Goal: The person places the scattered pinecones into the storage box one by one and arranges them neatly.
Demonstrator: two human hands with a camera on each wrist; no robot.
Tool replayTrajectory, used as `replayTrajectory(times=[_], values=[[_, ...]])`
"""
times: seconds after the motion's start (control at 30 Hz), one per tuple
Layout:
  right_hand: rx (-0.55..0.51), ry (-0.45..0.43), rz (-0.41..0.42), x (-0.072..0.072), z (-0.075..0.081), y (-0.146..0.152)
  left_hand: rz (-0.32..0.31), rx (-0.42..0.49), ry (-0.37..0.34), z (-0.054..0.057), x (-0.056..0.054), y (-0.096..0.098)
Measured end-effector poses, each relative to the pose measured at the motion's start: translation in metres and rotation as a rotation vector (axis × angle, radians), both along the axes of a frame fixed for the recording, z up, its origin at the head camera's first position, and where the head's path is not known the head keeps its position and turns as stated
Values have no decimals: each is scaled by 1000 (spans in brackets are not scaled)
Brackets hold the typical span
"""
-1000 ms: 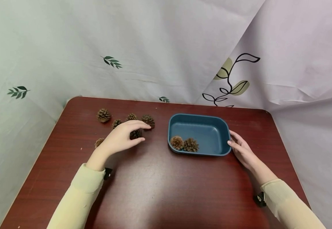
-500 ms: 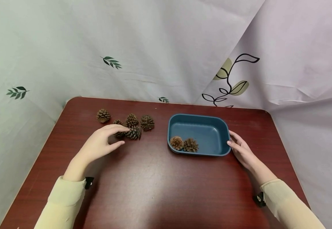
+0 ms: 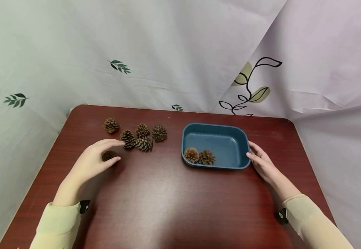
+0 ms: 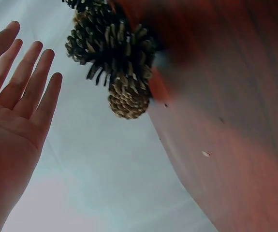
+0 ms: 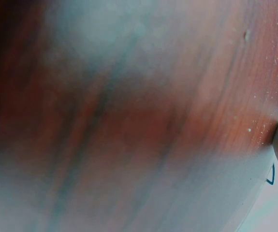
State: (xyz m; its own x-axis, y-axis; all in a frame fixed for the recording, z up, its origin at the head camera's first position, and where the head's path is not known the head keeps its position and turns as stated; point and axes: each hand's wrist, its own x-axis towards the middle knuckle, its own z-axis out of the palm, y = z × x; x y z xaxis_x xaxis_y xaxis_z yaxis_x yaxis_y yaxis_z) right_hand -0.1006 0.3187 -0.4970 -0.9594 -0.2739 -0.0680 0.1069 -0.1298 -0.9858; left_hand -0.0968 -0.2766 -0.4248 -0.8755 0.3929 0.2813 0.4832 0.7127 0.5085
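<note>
My left hand (image 3: 96, 159) hovers over the left of the table, thumb and fingers spread apart with nothing between them. Partly hidden behind it lies a pine cone (image 3: 108, 155). Just past its fingertips is another pine cone (image 3: 128, 139), touching a greyer pine cone (image 3: 144, 144). The left wrist view shows the open palm (image 4: 10, 130) beside clustered pine cones (image 4: 112, 43). On the right, my right hand (image 3: 262, 163) holds the end of a blue plastic box (image 3: 216, 168), thumb at its rim and fingers along the outer wall. Two pine cones (image 3: 206, 157) sit in the box's front left corner.
More pine cones lie at the back left: one alone (image 3: 111, 125), one behind the cluster (image 3: 142, 130) and one nearest the box (image 3: 159, 133). The reddish-brown table (image 3: 168, 200) ends at a white curtain (image 3: 155, 52) with leaf prints.
My left hand has drawn back to the left and toward me, from over the pine cone cluster to the nearer left one. My right hand and the box have stayed put.
</note>
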Motion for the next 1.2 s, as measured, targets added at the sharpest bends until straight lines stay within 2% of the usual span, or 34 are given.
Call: replayTrajectory(times=[0.33, 0.6, 0.83, 1.2], values=[[-11, -1, 0, 1, 1, -2, 71, -66, -19, -10, 9, -17], [-16, 4, -9, 1, 1, -1, 80, -102, -12, -18, 12, -27], [-27, 9, 1, 1, 1, -1, 83, -100, 16, -27, 12, -31], [-33, 20, 1, 0, 2, -2, 79, -104, 10, -32, 5, -33]])
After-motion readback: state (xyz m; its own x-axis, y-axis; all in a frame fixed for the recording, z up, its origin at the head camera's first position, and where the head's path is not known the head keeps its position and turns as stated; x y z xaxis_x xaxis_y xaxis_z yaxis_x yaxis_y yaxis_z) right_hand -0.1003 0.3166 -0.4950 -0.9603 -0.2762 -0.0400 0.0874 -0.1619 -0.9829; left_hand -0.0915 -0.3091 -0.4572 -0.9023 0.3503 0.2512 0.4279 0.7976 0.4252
